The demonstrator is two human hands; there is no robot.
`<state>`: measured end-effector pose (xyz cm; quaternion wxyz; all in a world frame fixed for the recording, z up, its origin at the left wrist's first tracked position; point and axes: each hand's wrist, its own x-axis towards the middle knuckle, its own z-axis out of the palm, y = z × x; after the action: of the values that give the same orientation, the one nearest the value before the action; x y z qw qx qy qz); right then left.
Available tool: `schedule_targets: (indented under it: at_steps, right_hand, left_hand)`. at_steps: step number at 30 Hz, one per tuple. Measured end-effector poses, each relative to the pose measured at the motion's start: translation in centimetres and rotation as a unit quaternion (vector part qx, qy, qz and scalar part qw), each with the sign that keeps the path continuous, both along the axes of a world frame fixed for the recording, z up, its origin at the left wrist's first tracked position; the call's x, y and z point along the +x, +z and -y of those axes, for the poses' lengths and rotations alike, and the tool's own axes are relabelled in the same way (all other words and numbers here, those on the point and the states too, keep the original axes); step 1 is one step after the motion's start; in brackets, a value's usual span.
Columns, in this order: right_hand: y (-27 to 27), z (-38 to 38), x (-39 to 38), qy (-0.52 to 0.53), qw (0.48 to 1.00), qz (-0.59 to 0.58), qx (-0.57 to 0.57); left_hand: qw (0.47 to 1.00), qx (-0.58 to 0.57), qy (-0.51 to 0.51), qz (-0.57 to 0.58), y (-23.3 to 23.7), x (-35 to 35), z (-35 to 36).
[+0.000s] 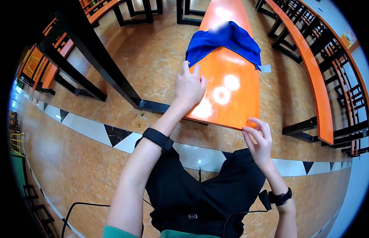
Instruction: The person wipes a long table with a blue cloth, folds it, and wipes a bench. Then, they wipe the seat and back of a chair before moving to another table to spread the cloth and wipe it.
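Observation:
A blue cloth garment [246, 44] lies bunched in an arch across the orange bench top [236, 99], its two ends hanging toward me. A pale tag [265, 68] sticks out at its right end. My left hand [190, 85] is over the bench's left edge, palm down and fingers apart, with one fingertip at the cloth's left corner. Near the front end of the bench, my right hand [259, 139] has thumb and index finger pinched together at the edge, its other fingers raised. Anything between those two tips is too small to make out.
A black metal frame [152, 106] stands left of the bench. Another orange bench [311, 75] runs along the right side. More benches and tables with black legs fill the background. Thin black cables [87, 204] pass by my sides, and my legs [204, 194] are below the bench end.

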<state>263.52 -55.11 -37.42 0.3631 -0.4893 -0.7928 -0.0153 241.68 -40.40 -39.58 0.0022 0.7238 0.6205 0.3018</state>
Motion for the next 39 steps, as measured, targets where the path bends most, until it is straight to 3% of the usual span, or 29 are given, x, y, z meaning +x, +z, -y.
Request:
schedule_targets:
  at_steps: [3, 10, 12, 14, 16, 22, 28, 39]
  right_hand:
    - [0.4, 0.0, 0.1, -0.002, 0.996, -0.079, -0.046]
    - [3.5, -3.2, 0.8, -0.031, 0.983, -0.094, -0.157]
    - [3.7, -6.5, 2.2, 0.029, 0.992, -0.003, -0.125]
    - [4.4, -10.0, 1.2, 0.081, 0.982, -0.062, -0.158]
    - [4.7, -13.4, 0.2, 0.100, 0.980, -0.033, -0.170]
    - [1.9, -21.3, -1.6, 0.041, 0.981, 0.071, -0.177]
    - [1.1, -21.2, -3.2, -0.031, 0.976, 0.114, -0.184]
    - [0.1, -21.0, -2.3, -0.017, 0.985, 0.083, -0.147]
  left_hand:
    - [1.000, -0.007, 0.004, 0.001, 0.0, 0.0, -0.1]
    - [1.000, 0.015, 0.004, 0.003, -0.3, 0.1, -0.1]
    - [1.000, 0.014, 0.008, -0.005, -0.3, 0.2, -0.2]
    - [1.000, 0.016, 0.012, -0.006, -0.4, 0.1, -0.2]
    - [1.000, 0.020, 0.009, 0.000, -0.5, 0.2, -0.2]
    - [1.000, 0.015, 0.003, 0.014, -0.3, 0.0, -0.3]
    - [1.000, 0.009, -0.008, 0.027, -0.3, 0.0, -0.3]
    - [1.000, -0.005, 0.000, 0.017, 0.1, 0.1, -0.1]
